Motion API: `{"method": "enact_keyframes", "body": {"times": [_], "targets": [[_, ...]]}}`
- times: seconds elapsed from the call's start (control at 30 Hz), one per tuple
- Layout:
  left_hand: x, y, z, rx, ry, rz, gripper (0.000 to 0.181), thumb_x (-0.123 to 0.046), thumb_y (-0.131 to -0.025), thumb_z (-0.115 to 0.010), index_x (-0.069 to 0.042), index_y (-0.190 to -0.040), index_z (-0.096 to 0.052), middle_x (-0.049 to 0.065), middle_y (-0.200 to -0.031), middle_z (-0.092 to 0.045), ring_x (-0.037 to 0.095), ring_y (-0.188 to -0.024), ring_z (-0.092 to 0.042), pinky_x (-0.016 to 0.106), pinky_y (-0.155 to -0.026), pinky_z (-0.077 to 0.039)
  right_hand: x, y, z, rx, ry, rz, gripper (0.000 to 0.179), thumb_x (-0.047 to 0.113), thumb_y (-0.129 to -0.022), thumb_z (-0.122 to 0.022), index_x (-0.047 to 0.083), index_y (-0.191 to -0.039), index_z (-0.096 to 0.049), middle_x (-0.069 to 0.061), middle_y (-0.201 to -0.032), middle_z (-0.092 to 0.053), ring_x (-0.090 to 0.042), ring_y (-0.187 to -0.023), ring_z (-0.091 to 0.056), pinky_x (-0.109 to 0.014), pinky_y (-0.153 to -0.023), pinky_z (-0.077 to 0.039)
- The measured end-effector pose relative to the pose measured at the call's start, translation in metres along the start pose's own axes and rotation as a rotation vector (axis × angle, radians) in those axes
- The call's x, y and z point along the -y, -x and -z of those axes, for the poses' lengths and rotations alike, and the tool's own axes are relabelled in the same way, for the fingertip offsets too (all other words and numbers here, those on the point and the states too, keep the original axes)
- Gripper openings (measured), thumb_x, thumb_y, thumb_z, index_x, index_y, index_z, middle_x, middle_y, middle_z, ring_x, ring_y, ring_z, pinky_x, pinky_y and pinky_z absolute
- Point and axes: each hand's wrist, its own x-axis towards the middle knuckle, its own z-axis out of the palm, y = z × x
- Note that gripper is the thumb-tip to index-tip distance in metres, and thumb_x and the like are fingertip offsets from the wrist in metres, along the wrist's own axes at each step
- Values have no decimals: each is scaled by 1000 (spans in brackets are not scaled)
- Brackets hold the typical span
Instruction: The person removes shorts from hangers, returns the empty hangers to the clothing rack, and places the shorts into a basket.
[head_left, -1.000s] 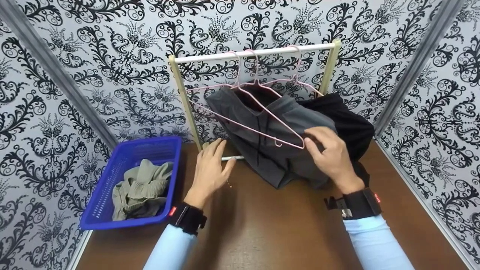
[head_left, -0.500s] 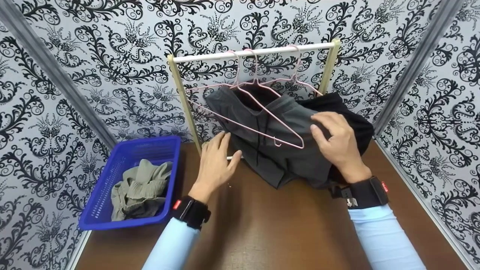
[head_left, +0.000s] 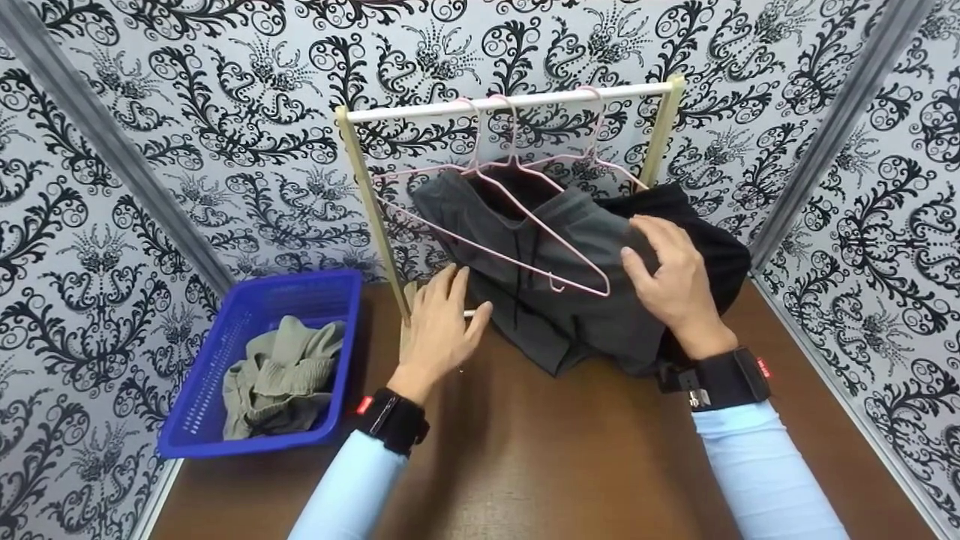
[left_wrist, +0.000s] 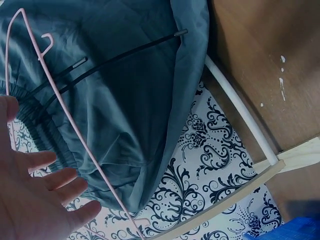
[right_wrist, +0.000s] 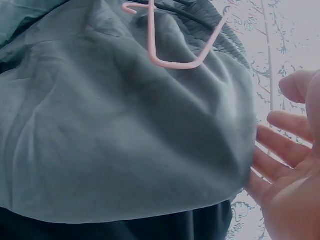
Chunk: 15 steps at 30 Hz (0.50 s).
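Observation:
Dark grey drawstring shorts (head_left: pixel 577 330) hang tilted from the rack. A pink hanger (head_left: pixel 491 251) lies across their front, its lower bar and small hook showing. My left hand (head_left: pixel 439 326), fingers spread and loosely bent, is by the shorts' left edge and holds nothing; in the left wrist view its palm (left_wrist: pixel 30 200) faces the hanger. My right hand (head_left: pixel 671 285) is at the right side of the shorts, fingers extended. In the right wrist view its fingertips (right_wrist: pixel 260 150) are at the cloth's edge; whether they touch it I cannot tell.
The rack's white rail (head_left: pixel 420 111) carries several pink hangers' hooks. Black clothing (head_left: pixel 705 225) hangs behind the grey shorts. At left, a blue basket (head_left: pixel 172 442) holds crumpled olive clothing (head_left: pixel 281 375) on the brown table (head_left: pixel 540 465). Patterned walls (head_left: pixel 247 172) enclose the table.
My right hand has left the hanger's right corner and shifted right and up along the shorts. My left hand has moved slightly right towards the shorts. Hanger and shorts stay nearly still.

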Motion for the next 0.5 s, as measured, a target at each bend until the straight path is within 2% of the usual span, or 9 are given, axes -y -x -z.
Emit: {"method": "enact_keyframes", "body": {"times": [0.3,0.5], "targets": [[0,2,-9,29,8,21,64,-40,-101,-58,2,-149,-48,25,-152,-46,41,-141,-44,55,-118,-31,-2,4,-5,18,6,-35,40,8,-92,-69,-9,-128,-65,-26,-129,-65,-42,-121,-59,-52,-107,-42],[-1,4,-16,0,22,-4,62,-38,-100,-59,5,-145,-51,28,-148,-48,44,-137,-47,59,-114,-34,-1,3,-6,42,20,-53,41,9,-92,-69,-9,-129,-65,-26,-127,-66,-42,-120,-60,-52,-107,-43]]}}
